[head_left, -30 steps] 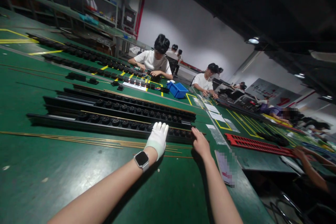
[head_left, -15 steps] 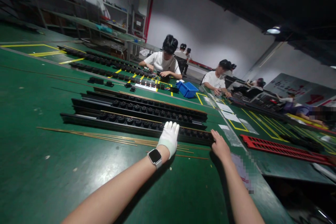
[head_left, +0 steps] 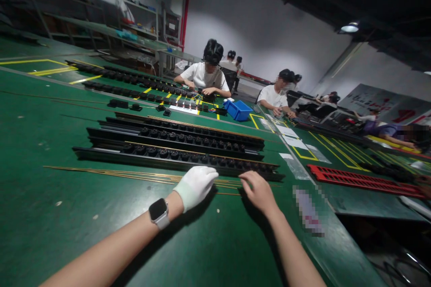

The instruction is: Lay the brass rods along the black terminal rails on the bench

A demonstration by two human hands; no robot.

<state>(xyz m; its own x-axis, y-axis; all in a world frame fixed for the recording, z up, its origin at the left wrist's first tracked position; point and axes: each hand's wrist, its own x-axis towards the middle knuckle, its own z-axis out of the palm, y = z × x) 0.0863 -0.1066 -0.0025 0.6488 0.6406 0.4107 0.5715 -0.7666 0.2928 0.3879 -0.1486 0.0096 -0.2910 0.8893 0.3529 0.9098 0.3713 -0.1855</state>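
Observation:
My left hand [head_left: 197,188], in a white glove, hovers over thin brass rods [head_left: 134,175] lying on the green table. Its fingers bend loosely toward the right, with nothing visible in them. Facing it, my bare right hand [head_left: 257,190] is near the rods' right ends, thumb and fingers apart. Just beyond both hands lies the nearest black channel rail [head_left: 111,156], with a row of round black rollers [head_left: 178,156] and a brass rod along it. More black rails [head_left: 101,133] of the same kind lie parallel behind it. Whether either hand touches the rods is hard to see.
A blue bin [head_left: 238,110] stands beyond the rails, near a co-worker [head_left: 205,76] handling parts across the table. Rows of black blocks [head_left: 134,78] lie at the back left. To the right are papers [head_left: 292,142] and a red slatted frame [head_left: 363,180].
Both hands have come off the nearest black rail and drawn back toward me. The left hand shifted left over the brass rods; the right hand moved left from the rail's end.

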